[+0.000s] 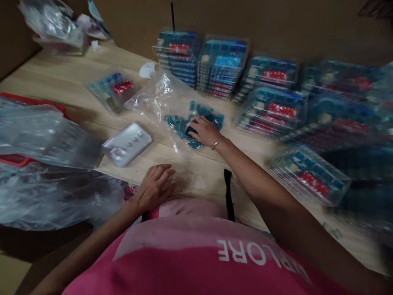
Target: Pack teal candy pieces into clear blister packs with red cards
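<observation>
My right hand (206, 131), with a bracelet at its wrist, reaches into a loose pile of small teal pieces (176, 124). Its fingers curl down onto some of them, and the fingertips are partly hidden. The pile lies on a clear plastic bag (158, 96) spread over the table. Closer to my body, my left hand (156, 184) hovers by the table's front edge, fingers loosely bent and apart, with nothing distinct in it. Beyond that hand lies a clear moulded plastic tray (127, 144) with several small hollows.
Stacks of clear boxes with teal and red contents (273, 110) fill the back and right of the wooden table (196, 172). A single filled box (113, 91) sits at left. Plastic packaging (46, 135) heaps over a red-rimmed container at far left. A black strap (228, 192) hangs near the front.
</observation>
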`<state>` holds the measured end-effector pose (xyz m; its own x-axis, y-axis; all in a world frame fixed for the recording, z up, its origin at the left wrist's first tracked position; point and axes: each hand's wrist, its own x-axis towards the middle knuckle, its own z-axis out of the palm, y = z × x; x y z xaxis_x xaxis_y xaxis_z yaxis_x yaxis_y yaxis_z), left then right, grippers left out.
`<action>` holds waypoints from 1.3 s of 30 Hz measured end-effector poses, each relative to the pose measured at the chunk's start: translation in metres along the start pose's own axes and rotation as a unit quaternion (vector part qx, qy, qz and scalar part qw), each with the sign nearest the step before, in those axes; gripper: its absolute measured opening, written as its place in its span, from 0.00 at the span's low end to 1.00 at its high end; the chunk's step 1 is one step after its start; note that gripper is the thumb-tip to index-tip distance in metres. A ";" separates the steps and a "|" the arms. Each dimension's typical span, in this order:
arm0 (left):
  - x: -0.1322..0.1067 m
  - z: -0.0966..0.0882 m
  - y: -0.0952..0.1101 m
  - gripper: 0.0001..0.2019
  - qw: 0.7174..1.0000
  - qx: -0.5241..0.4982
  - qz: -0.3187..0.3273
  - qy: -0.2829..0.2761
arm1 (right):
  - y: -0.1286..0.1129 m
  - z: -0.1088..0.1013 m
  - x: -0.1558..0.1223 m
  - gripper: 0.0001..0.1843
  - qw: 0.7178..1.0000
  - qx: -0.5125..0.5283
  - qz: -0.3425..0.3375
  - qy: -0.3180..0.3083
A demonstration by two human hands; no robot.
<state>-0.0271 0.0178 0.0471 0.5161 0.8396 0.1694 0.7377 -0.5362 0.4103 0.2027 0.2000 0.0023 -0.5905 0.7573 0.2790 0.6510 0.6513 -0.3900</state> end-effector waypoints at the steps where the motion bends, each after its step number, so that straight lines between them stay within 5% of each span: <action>1: -0.007 0.010 -0.001 0.17 1.000 -0.002 0.001 -0.027 | -0.001 -0.001 0.000 0.12 1.000 0.006 0.003 0.004; 6: -0.009 0.031 -0.003 0.20 0.998 -0.012 0.032 -0.061 | -0.014 -0.026 -0.009 0.11 0.996 0.047 -0.002 0.070; 10: 0.001 0.034 0.006 0.21 0.995 -0.017 0.058 -0.074 | -0.030 -0.049 -0.055 0.12 0.990 0.054 0.016 0.128; 16: 0.006 0.039 0.012 0.23 0.994 -0.021 0.083 -0.063 | -0.023 -0.045 -0.131 0.18 0.990 0.092 0.084 0.067; 23: 0.035 0.032 0.015 0.12 0.996 -0.028 0.077 0.028 | -0.020 -0.063 -0.179 0.11 0.915 0.153 0.278 0.250; 27: 0.094 0.048 0.033 0.12 0.995 -0.002 0.091 0.036 | -0.025 -0.052 -0.206 0.07 0.910 0.147 0.321 0.218; 32: 0.157 0.068 0.053 0.16 0.986 0.103 0.093 -0.095 | -0.040 -0.056 -0.216 0.07 0.924 0.121 0.295 0.213; 35: 0.165 0.064 0.056 0.14 0.983 0.125 0.069 -0.113 | -0.050 -0.063 -0.213 0.11 0.960 0.087 0.217 0.152; 39: 0.147 0.055 0.061 0.11 0.998 0.026 0.047 -0.030 | -0.054 -0.059 -0.209 0.12 0.970 0.088 0.198 0.112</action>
<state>0.1175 0.1041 0.0475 0.6081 0.7794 0.1508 0.7056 -0.6176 0.3474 0.3186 0.0095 0.0169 -0.1800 0.9505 0.2531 0.7024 0.3043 -0.6434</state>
